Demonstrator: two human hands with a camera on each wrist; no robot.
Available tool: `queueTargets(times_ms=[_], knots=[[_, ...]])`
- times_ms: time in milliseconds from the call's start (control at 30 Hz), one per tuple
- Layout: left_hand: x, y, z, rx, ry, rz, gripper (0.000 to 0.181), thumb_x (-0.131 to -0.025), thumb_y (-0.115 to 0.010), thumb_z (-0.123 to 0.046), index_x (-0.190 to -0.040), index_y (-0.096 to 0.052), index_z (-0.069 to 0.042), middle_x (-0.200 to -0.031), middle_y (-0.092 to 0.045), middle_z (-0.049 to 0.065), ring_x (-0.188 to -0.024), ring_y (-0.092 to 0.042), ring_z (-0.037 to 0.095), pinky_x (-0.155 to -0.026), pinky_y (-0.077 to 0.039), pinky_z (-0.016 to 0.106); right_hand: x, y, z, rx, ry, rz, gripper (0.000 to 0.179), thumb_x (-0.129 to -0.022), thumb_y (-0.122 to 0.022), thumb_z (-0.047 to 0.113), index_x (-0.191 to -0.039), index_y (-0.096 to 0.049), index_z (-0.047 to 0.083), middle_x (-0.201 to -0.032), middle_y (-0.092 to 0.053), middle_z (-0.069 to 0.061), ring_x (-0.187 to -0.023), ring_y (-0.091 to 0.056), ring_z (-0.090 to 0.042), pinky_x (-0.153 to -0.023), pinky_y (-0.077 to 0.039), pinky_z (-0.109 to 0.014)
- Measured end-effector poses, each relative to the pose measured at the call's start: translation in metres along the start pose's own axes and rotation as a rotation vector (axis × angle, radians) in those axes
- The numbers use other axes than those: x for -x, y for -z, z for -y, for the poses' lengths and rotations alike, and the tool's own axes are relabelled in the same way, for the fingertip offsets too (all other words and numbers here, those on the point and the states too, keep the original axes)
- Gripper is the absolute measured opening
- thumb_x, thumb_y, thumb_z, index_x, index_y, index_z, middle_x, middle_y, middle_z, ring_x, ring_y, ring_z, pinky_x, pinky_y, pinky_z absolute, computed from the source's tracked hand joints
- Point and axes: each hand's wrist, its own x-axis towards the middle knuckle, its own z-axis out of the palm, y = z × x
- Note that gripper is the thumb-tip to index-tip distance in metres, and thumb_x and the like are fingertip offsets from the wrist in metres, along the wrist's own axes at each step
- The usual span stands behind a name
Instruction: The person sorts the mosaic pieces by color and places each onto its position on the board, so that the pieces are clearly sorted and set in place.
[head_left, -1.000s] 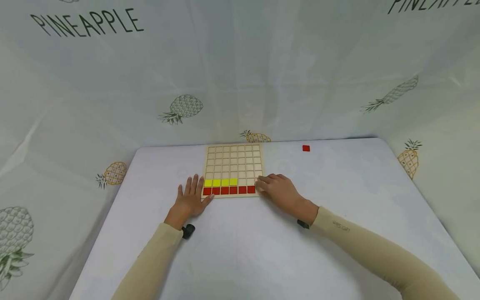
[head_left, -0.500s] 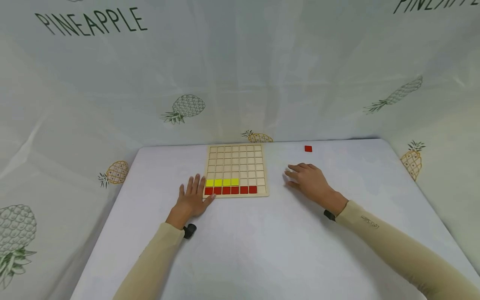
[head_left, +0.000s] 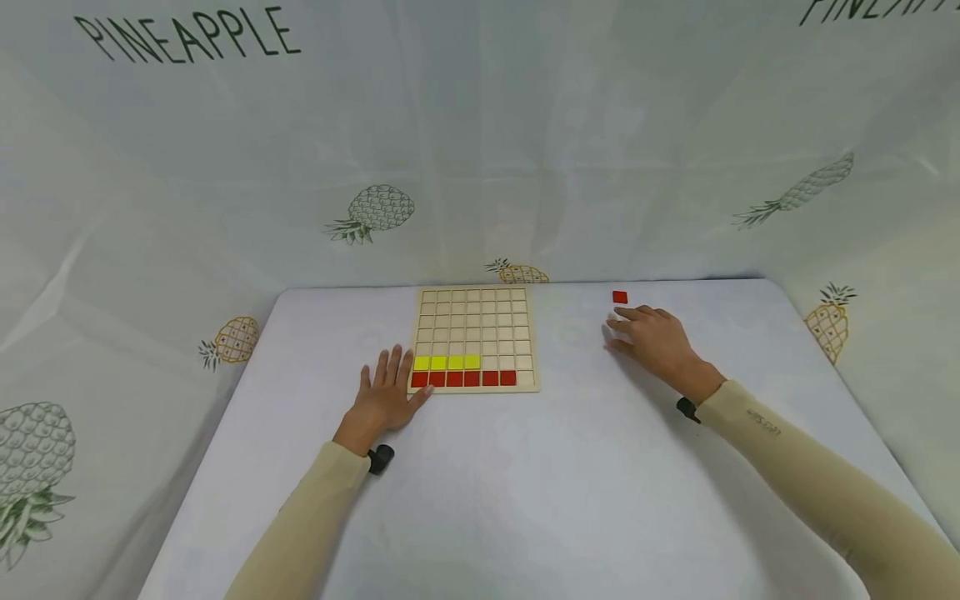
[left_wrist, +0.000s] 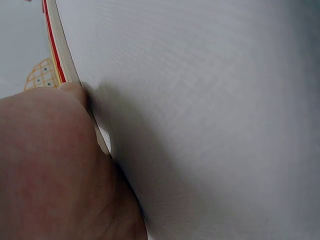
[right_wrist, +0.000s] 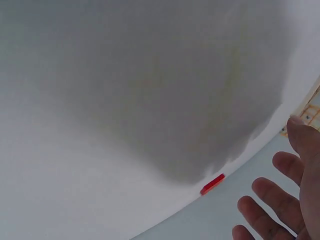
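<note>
A square wooden grid board [head_left: 474,333] lies toward the back of the table. Its front row holds several red tiles [head_left: 454,379], with the cell at the right end bare; behind them is a shorter run of yellow tiles [head_left: 447,363]. My left hand [head_left: 380,402] rests flat with fingers spread at the board's front left corner, thumb on its front edge. My right hand [head_left: 657,343], fingers loosely spread and holding nothing, hovers just in front of a lone red tile [head_left: 620,297]. In the right wrist view that red tile [right_wrist: 212,184] lies apart from the fingertips.
The white table [head_left: 480,492] ends at the back against a hanging pineapple-print cloth [head_left: 480,167], which also stands along the left and right sides.
My right hand has left the board's right edge and moved right and back, close to the lone red tile. The left hand stays at the board's corner.
</note>
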Motion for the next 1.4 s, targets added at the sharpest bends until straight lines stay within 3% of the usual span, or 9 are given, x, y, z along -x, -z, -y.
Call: queueTargets(times_ms=[233,467,733,1000,1167,1400], knots=[[0.006,0.006,-0.005,0.007,0.001,0.008,0.088,-0.111,-0.039,-0.053,-0.169,0.003,0.000,-0.176,0.012,0.023,-0.162,0.011,0.043,-0.127,0.006,0.066,-0.008,-0.006,-0.020,-0.043,-0.014,-0.063,0.041,-0.089,-0.086,0.017,-0.126,-0.077,0.002,-0.134,-0.070,-0.023,-0.114,-0.069,-0.044,-0.091,-0.059,-0.058],[0.007,0.008,-0.006,0.003,-0.001,0.016,0.089,-0.111,-0.039,-0.054,-0.169,0.002,0.000,-0.176,0.011,0.023,-0.162,0.010,0.043,-0.127,0.004,0.066,-0.018,-0.008,-0.033,-0.058,-0.068,-0.009,0.047,-0.092,-0.085,0.018,-0.134,-0.072,0.001,-0.139,-0.067,-0.025,-0.119,-0.067,-0.048,-0.096,-0.056,-0.062],[0.001,0.001,-0.001,-0.002,0.000,0.004,0.090,-0.110,-0.040,-0.057,-0.169,0.001,-0.001,-0.176,0.011,0.023,-0.162,0.009,0.044,-0.127,0.002,0.068,-0.030,-0.013,-0.043,-0.058,-0.052,0.017,0.047,-0.093,-0.082,0.013,-0.137,-0.070,0.001,-0.135,-0.069,-0.026,-0.114,-0.068,-0.046,-0.092,-0.058,-0.059],[0.001,0.002,-0.002,-0.009,0.003,0.011,0.090,-0.110,-0.040,-0.056,-0.169,0.001,-0.001,-0.176,0.011,0.023,-0.162,0.010,0.044,-0.127,0.003,0.068,-0.040,-0.016,-0.047,-0.055,-0.016,0.018,0.035,-0.095,-0.073,-0.003,-0.130,-0.073,0.000,-0.131,-0.071,-0.024,-0.112,-0.068,-0.047,-0.087,-0.059,-0.058],[0.001,0.002,-0.002,-0.008,0.001,0.006,0.090,-0.110,-0.040,-0.056,-0.169,0.001,-0.001,-0.176,0.011,0.023,-0.162,0.009,0.044,-0.127,0.003,0.068,-0.043,-0.017,-0.048,-0.056,-0.044,0.064,0.034,-0.100,-0.066,-0.003,-0.133,-0.071,0.001,-0.134,-0.070,-0.024,-0.116,-0.067,-0.048,-0.091,-0.058,-0.059],[0.002,0.002,-0.002,-0.002,-0.002,0.000,0.090,-0.110,-0.040,-0.057,-0.169,0.000,-0.001,-0.176,0.010,0.023,-0.162,0.009,0.044,-0.127,0.002,0.068,-0.045,-0.018,-0.049,-0.059,-0.045,0.083,0.038,-0.099,-0.067,-0.004,-0.136,-0.070,0.003,-0.136,-0.069,-0.023,-0.119,-0.066,-0.047,-0.092,-0.058,-0.058]])
